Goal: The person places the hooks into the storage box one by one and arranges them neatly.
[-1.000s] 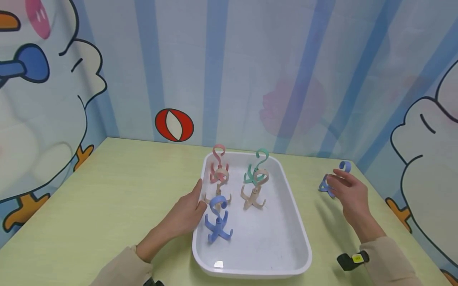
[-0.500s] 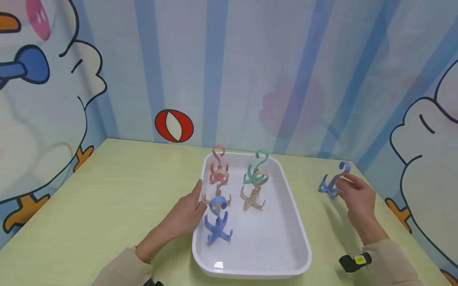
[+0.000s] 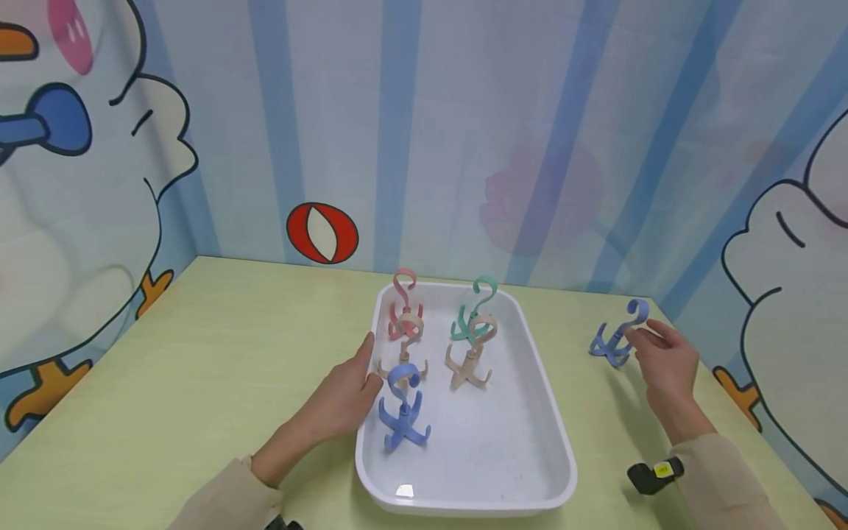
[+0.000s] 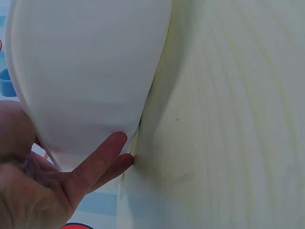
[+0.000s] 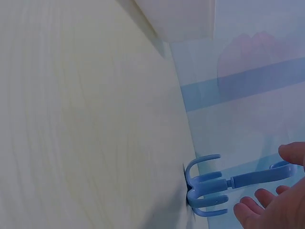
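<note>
A blue hook hanger (image 3: 612,344) with curved prongs and a top hook stands on the table at the right. Around its shaft my right hand (image 3: 665,361) holds thumb and fingers apart; the right wrist view shows gaps between the fingers (image 5: 249,209) and the hanger (image 5: 209,187). My left hand (image 3: 344,390) grips the left rim of a white tray (image 3: 563,449), thumb over the edge and fingers against the outer wall in the left wrist view. Inside stand a pink hanger (image 3: 406,320), a green one (image 3: 472,324), two beige hangers (image 3: 469,366) and another blue hanger (image 3: 404,425).
The pale yellow table (image 3: 218,353) extends on both sides of the tray. A striped blue backdrop (image 3: 437,147) with cartoon prints closes off the back and sides. The right-hand blue hanger is close to the table's back right corner.
My right hand has drawn back to the right from the blue hanger, its fingers coming away. The hanger stays standing in place. The left hand and tray have not moved.
</note>
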`<state>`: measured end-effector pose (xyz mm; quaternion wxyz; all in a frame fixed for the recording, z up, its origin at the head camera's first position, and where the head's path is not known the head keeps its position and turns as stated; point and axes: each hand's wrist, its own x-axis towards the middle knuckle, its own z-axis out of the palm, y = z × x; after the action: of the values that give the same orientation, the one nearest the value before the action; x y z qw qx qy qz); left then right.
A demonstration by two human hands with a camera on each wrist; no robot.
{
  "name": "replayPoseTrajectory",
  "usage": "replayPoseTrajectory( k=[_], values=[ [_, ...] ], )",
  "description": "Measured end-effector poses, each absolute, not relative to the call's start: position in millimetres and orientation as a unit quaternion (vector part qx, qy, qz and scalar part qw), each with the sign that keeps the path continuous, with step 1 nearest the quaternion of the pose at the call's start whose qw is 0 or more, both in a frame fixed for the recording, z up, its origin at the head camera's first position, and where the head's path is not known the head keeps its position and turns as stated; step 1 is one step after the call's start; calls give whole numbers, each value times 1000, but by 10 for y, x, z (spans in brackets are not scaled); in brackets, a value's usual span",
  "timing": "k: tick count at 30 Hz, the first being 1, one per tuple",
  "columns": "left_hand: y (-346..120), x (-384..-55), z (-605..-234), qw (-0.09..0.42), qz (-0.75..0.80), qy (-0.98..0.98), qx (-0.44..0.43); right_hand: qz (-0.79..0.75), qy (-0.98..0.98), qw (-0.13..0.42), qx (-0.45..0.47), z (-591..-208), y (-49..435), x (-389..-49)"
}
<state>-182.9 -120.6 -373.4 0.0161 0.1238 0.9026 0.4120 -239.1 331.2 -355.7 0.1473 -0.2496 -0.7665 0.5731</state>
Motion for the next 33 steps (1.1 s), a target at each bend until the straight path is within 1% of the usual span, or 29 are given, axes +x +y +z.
replayPoseTrajectory(
  k=[17, 28, 33],
  values=[
    [-1189, -1842, -3738, 20, 422, 899, 118, 557, -776, 164, -246, -3607, 3301, -2595],
    [-1206, -1813, -3722, 6, 413, 902, 127, 553, -772, 166, -264, -3661, 3342, -2729],
    [-1204, -1823, -3727, 8, 418, 900, 125, 548, -774, 175, -264, -3665, 3326, -2780]
  ],
)
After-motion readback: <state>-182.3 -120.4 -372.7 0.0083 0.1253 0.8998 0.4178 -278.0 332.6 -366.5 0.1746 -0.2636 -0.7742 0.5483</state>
